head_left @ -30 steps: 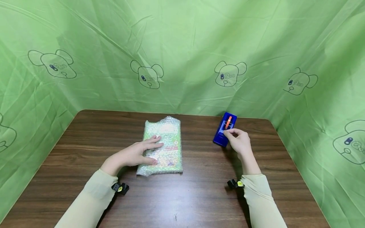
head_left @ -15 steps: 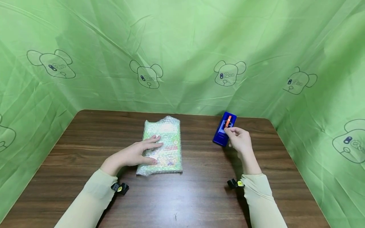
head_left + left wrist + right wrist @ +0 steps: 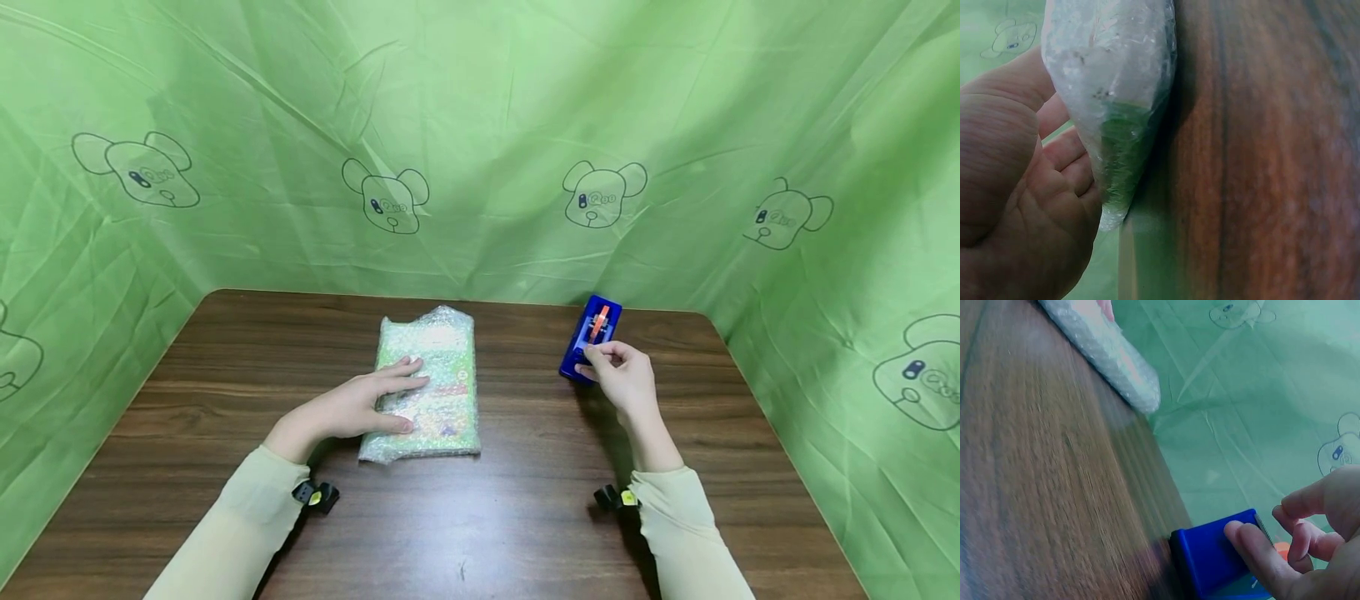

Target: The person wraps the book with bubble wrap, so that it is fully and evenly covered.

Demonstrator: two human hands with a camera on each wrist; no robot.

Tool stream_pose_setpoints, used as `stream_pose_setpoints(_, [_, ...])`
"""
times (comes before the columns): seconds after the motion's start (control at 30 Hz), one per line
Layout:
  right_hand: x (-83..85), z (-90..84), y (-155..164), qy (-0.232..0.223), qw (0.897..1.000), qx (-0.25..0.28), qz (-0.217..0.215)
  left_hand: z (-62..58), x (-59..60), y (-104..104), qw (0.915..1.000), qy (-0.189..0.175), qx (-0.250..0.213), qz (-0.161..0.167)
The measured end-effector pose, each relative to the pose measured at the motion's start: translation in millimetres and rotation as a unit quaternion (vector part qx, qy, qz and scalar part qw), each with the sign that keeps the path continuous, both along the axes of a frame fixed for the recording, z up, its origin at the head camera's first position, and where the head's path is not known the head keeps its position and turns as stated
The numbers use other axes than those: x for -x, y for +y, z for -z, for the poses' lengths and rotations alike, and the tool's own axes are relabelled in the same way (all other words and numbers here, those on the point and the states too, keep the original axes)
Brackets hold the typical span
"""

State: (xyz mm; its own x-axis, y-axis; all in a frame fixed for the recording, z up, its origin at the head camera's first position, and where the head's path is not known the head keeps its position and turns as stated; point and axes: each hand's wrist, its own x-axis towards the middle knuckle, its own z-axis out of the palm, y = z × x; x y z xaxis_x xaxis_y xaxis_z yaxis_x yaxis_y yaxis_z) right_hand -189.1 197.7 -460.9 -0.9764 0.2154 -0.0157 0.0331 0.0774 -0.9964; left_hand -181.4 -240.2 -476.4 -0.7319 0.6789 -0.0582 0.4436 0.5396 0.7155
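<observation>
A brown wooden table (image 3: 480, 517) fills the lower part of the head view, and everything here sits on it. Near the middle of the table, a bit toward the far edge, lies a flat packet (image 3: 431, 393) wrapped in bubble wrap, with green and white showing through. The left hand (image 3: 360, 406) rests flat on the packet's left side, fingers straight and spread a little, thumb along the near edge. In the left wrist view the packet (image 3: 1110, 94) is pressed close against the palm (image 3: 1016, 206), and the hand covers part of it. To the right of the packet, well apart from it and near the table's far right corner, stands a small blue box (image 3: 589, 339) with an orange strip on top. The right hand (image 3: 621, 377) holds this box at its near end, with the fingers curled round it. In the right wrist view a fingertip (image 3: 1249, 545) presses on the blue box (image 3: 1213, 559), and the fingers hide its near side. A green cloth (image 3: 480, 142) with little bear drawings hangs behind the table and wraps round both sides of it. Both arms wear pale sleeves (image 3: 232, 533), and a small black clip with a yellow dot (image 3: 318, 495) sits at each wrist.
</observation>
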Motion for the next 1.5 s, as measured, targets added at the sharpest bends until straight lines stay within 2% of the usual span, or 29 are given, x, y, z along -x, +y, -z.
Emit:
stream_pose_setpoints(0.13, [-8.7, 2.1, -5.7, -0.003, 0.997, -0.072, -0.003, 0.3, -0.3, -0.9, 1.0, 0.0, 0.003, 0.001])
stream_pose_setpoints(0.23, [-15.0, 5.5, -9.4, -0.004, 0.99, -0.141, -0.006, 1.1, -0.3, -1.4, 1.0, 0.002, 0.005, 0.002])
stream_pose_setpoints(0.3, [-17.3, 8.1, -10.1, -0.001, 0.986, -0.166, -0.006, 1.4, -0.4, -1.3, 1.0, 0.0, 0.005, 0.001])
stream_pose_setpoints(0.4, [-17.8, 9.5, -8.3, -0.015, 0.987, -0.163, -0.009, 2.3, -0.3, -1.2, 1.0, 0.001, 0.005, 0.001])
stream_pose_setpoints(0.53, [-16.1, 9.8, -0.8, -0.061, 0.988, -0.139, -0.02, 3.3, -0.1, -1.3, 1.0, 0.002, 0.008, 0.001])
stream_pose_setpoints(0.7, [-11.3, 13.8, 9.2, -0.093, 0.986, -0.126, -0.054, 3.6, -0.2, -1.2, 1.0, 0.001, 0.005, 0.003])
stream_pose_setpoints(0.83, [-7.4, 17.1, 14.7, -0.081, 0.985, -0.134, -0.078, 3.2, -0.3, -1.2, 1.0, -0.002, 0.004, 0.001])
stream_pose_setpoints(0.93, [-6.1, 19.2, 18.4, -0.061, 0.981, -0.165, -0.083, 3.2, -0.5, -1.2, 1.0, -0.003, 0.006, -0.001])
stream_pose_setpoints(1.2, [-7.0, 18.6, 26.1, -0.016, 0.957, -0.281, -0.073, 3.7, 0.8, -1.2, 1.0, 0.004, 0.009, 0.001])
stream_pose_setpoints(1.33, [-5.0, 21.3, 28.3, -0.006, 0.945, -0.319, -0.07, 3.3, 1.3, -1.1, 0.9999, 0.006, 0.011, 0.0])
stream_pose_setpoints(1.5, [-5.0, 20.6, 28.2, 0.007, 0.936, -0.344, -0.075, 2.7, 1.2, -1.0, 0.9999, 0.008, 0.012, -0.001])
